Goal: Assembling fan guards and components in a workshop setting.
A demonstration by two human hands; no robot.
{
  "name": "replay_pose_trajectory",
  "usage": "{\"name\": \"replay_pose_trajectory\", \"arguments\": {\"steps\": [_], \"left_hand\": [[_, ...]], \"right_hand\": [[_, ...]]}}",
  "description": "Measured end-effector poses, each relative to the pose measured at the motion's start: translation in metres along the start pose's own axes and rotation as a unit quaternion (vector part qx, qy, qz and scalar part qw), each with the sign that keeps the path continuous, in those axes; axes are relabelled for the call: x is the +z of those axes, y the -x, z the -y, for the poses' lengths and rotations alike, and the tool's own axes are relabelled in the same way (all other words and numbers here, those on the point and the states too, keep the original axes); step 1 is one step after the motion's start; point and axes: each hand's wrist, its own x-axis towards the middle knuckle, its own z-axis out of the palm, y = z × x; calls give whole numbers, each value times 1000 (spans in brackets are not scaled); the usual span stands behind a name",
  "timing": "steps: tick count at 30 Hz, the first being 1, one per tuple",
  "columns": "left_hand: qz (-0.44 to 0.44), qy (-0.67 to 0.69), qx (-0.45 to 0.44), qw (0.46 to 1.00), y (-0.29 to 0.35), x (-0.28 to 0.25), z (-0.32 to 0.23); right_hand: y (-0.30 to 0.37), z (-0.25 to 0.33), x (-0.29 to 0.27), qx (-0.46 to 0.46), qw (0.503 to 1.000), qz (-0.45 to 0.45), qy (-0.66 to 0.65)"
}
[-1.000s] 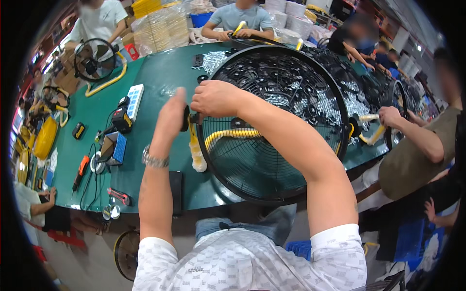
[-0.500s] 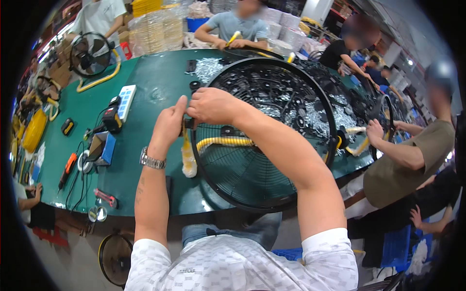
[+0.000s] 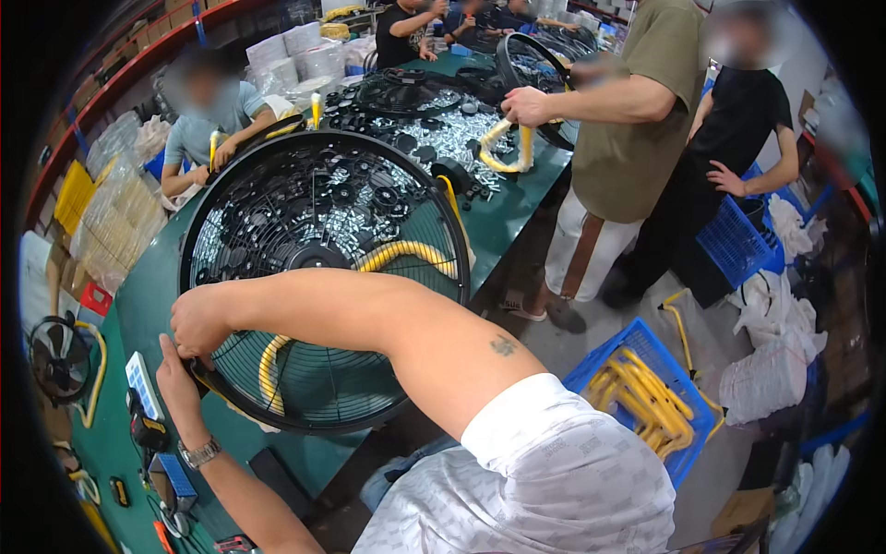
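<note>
- A large round black fan guard (image 3: 323,277) lay flat on the green desk (image 3: 138,305), its wire grille facing up and its near-left rim at the person's fingers.
- The right hand (image 3: 198,319) was on that rim, fingers curled and pressed together over the edge; whether they pinched a small part could not be told.
- The left hand (image 3: 175,383) sat just below the right one, touching the same stretch of rim, fingers closed against its outer side. A wristwatch (image 3: 198,452) was on that wrist.
- A yellow curved tube (image 3: 406,254) ran under the grille, away from the fingers, with a second bend near them.
- Beyond the guard, far from the fingers, loose black parts and bright screws (image 3: 443,134) covered the desk.
- To the left of the fingers, a small fan (image 3: 57,355) stood by the desk edge.
- Well to the right of the fingers, a blue crate (image 3: 646,397) of yellow tubes stood on the floor.
- Other people worked at the far side; one held a yellow loop (image 3: 508,152).
</note>
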Motion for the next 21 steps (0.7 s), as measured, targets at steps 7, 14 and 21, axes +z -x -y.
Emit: {"name": "replay_pose_trajectory", "arguments": {"steps": [7, 14, 21], "left_hand": [[-281, -14, 387, 878, 16, 48, 58], [-154, 36, 348, 924, 23, 24, 38], [-134, 201, 286, 927, 7, 33, 54]], "right_hand": [[-5, -1, -6, 47, 993, 80, -66], [146, 19, -96, 126, 962, -244, -10], [397, 41, -134, 506, 835, -204, -73]]}}
